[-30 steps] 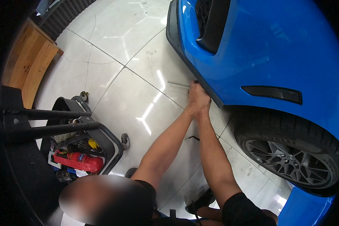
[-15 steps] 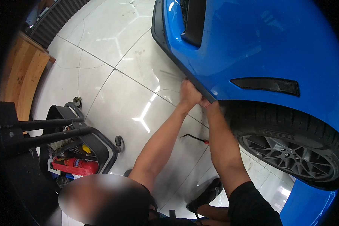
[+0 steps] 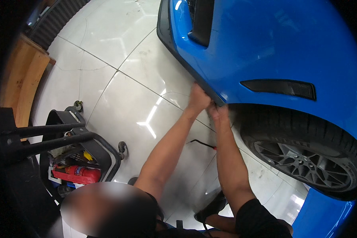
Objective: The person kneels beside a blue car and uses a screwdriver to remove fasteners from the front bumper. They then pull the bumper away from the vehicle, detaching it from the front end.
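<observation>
Past a bent tool [image 3: 203,143] on the floor, the right hand [image 3: 218,112] and left hand [image 3: 198,98] sit at the black lip [image 3: 185,65] of the blue bumper [image 3: 226,59], fingers hidden; I can't tell their grip. The lip slants lengthwise from far left, near end toward the tyre [image 3: 271,123].

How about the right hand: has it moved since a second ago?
Yes. Against the car's dark trim, the right hand has shifted toward the trim's end nearest the tire.
</observation>
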`<state>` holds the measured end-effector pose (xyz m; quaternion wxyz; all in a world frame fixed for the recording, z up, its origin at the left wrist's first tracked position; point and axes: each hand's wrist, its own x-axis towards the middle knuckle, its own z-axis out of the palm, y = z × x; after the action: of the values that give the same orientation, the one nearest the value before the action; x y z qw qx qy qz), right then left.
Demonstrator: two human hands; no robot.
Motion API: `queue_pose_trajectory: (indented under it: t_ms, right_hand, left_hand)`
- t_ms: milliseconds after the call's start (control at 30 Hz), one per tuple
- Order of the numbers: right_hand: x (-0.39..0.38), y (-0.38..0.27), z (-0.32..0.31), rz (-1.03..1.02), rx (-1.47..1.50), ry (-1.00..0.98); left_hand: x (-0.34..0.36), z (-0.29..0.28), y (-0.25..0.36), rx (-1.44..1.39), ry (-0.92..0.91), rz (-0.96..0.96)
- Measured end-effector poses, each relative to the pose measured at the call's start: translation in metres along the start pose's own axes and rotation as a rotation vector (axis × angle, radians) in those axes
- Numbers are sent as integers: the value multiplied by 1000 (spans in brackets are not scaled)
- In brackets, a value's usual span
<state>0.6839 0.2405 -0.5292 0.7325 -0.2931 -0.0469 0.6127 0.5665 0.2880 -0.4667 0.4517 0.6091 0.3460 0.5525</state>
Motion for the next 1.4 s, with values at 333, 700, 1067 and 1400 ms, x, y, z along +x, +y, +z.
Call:
queue_pose_trajectory:
  t_ms: [333,700,1067,1400]
  right_hand:
    - [-26,31,30,-344,-395,288]
    - [-51,-30,34,-668,-1988,270]
    - [-64,-21,73,-84,-1989,572]
    - [-51,59,91,-44,-361,471]
  left_hand:
    - [11,-21,5,47,-242,-132]
    - [18,-24,-2,75,-298,-82]
    - [14,-20,3,17,-221,-40]
    - [17,-26,15,71,-109,-164]
